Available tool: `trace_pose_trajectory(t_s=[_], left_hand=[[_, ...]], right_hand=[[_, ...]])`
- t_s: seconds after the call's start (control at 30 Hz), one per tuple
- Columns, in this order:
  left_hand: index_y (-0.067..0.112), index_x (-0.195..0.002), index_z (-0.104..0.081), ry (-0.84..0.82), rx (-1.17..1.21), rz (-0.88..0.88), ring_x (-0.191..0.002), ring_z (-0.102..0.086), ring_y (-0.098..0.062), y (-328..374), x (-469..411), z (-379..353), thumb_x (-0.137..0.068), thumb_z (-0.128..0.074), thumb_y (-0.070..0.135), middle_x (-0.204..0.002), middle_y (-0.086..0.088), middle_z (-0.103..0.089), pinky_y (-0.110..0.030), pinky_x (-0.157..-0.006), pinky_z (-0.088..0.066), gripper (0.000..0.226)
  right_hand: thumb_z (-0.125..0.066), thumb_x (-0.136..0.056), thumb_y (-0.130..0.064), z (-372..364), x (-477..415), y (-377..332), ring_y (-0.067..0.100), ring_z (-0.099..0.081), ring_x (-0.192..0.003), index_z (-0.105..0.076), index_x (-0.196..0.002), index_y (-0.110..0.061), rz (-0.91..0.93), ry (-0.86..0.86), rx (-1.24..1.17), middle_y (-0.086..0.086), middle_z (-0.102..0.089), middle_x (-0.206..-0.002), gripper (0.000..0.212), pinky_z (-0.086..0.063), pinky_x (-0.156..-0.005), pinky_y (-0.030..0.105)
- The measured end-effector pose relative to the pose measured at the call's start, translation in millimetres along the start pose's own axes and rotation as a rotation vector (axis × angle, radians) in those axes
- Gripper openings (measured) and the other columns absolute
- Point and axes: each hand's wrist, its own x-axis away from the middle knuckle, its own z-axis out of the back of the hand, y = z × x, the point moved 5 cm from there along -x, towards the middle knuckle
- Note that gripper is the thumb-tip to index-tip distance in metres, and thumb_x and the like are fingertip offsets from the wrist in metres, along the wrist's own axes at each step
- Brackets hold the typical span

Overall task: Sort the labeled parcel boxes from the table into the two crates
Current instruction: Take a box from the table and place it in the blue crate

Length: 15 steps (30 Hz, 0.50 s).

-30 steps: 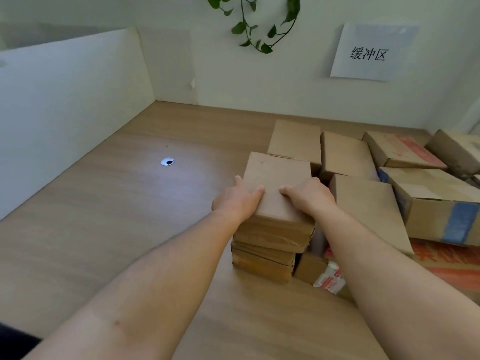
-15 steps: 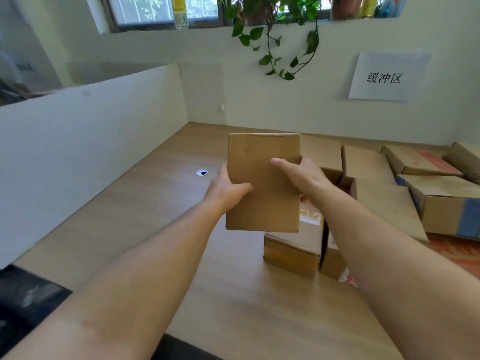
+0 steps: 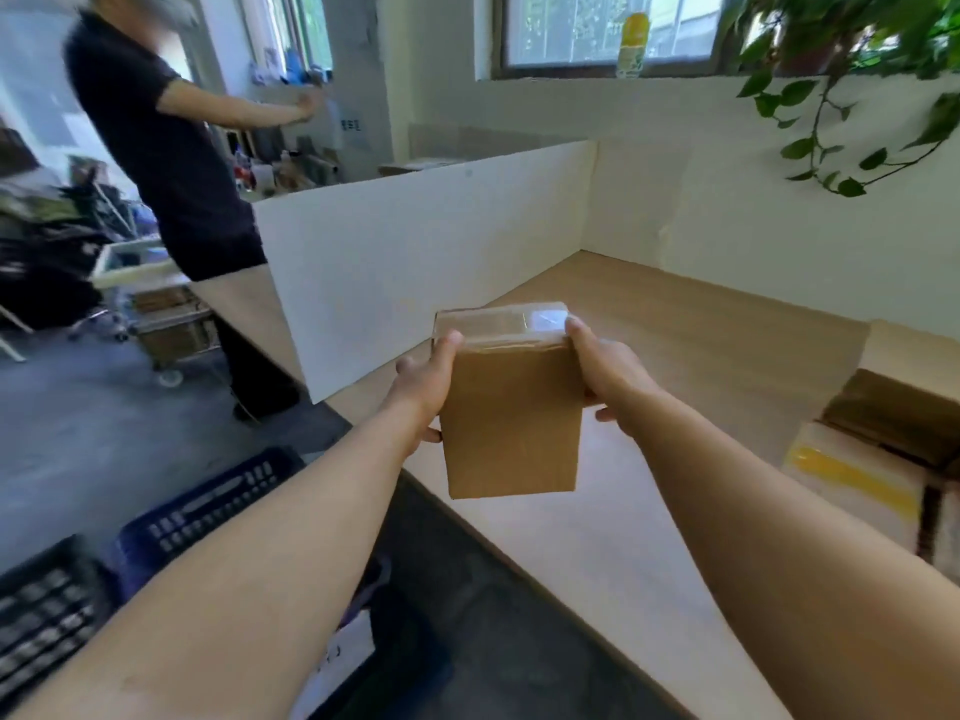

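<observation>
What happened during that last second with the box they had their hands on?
The cardboard box was lifted off its stack, tipped upright and carried left, toward the table edge, near the blue crate on the floor. Unchanged: the left hand and right hand still hold its sides, and the other boxes remain on the table.

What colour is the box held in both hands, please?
The box is plain brown, clear tape across its top; head view.
</observation>
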Motion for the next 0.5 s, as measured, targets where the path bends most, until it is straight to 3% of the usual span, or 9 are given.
trace_pose_trajectory(t_s=[0.1, 0.17, 0.23, 0.3, 0.4, 0.5], left_hand=[[0.015, -0.134, -0.029, 0.037, 0.057, 0.05, -0.102, -0.057, -0.029, -30, 1, 61, -0.084, -0.052, 0.051, -0.115, -0.012, -0.054, -0.045, -0.081, -0.053, 0.066], [0.021, -0.14, -0.025, 0.043, 0.051, 0.064, -0.097, -0.055, -0.026, -52, 4, 100, -0.085, -0.052, 0.038, -0.121, -0.009, -0.051, -0.038, -0.075, -0.049, 0.063], [0.038, -0.15, -0.005, 0.026, 0.028, 0.062, -0.093, -0.053, -0.025, -74, 10, 134, -0.083, -0.052, 0.025, -0.121, -0.002, -0.051, -0.037, -0.072, -0.046, 0.083], [0.049, -0.147, 0.008, 0.026, -0.031, 0.073, -0.08, -0.052, -0.023, -95, 18, 164, -0.079, -0.054, 0.018, -0.103, 0.003, -0.053, -0.033, -0.062, -0.043, 0.097], [0.059, -0.138, -0.011, 0.056, -0.07, 0.086, -0.082, -0.053, -0.024, -123, 29, 207, -0.072, -0.056, 0.018, -0.102, -0.001, -0.049, -0.03, -0.057, -0.044, 0.09], [0.043, -0.121, -0.036, 0.136, 0.03, 0.103, -0.085, -0.056, -0.021, -147, 37, 243, -0.066, -0.057, 0.029, -0.103, -0.003, -0.051, -0.03, -0.057, -0.048, 0.06]], right_hand=[[-0.049, -0.089, -0.044, -60, 12, -15, 0.026, -0.064, -0.082, -0.059, -0.094, -0.013, 0.067, -0.118, 0.015, 0.013, -0.065, -0.096, 0.033, -0.052, -0.072, 0.036], [-0.056, -0.089, -0.03, -100, 20, -23, 0.022, -0.062, -0.075, -0.052, -0.111, -0.011, 0.112, -0.227, 0.052, 0.01, -0.06, -0.094, 0.029, -0.054, -0.066, 0.034], [-0.06, -0.089, -0.02, -138, 28, -28, 0.027, -0.066, -0.079, -0.024, -0.145, -0.024, 0.141, -0.355, 0.117, 0.005, -0.053, -0.095, 0.066, -0.059, -0.065, 0.035], [-0.061, -0.088, -0.011, -174, 42, -35, 0.03, -0.067, -0.078, 0.0, -0.149, -0.039, 0.158, -0.503, 0.17, 0.005, -0.048, -0.101, 0.091, -0.06, -0.061, 0.036], [-0.059, -0.084, 0.002, -221, 64, -45, 0.032, -0.065, -0.075, -0.013, -0.146, -0.044, 0.202, -0.662, 0.25, 0.013, -0.047, -0.114, 0.09, -0.06, -0.063, 0.042], [-0.057, -0.082, 0.005, -257, 76, -48, 0.033, -0.062, -0.078, -0.035, -0.133, -0.036, 0.225, -0.727, 0.275, 0.014, -0.055, -0.1, 0.07, -0.058, -0.074, 0.05]])
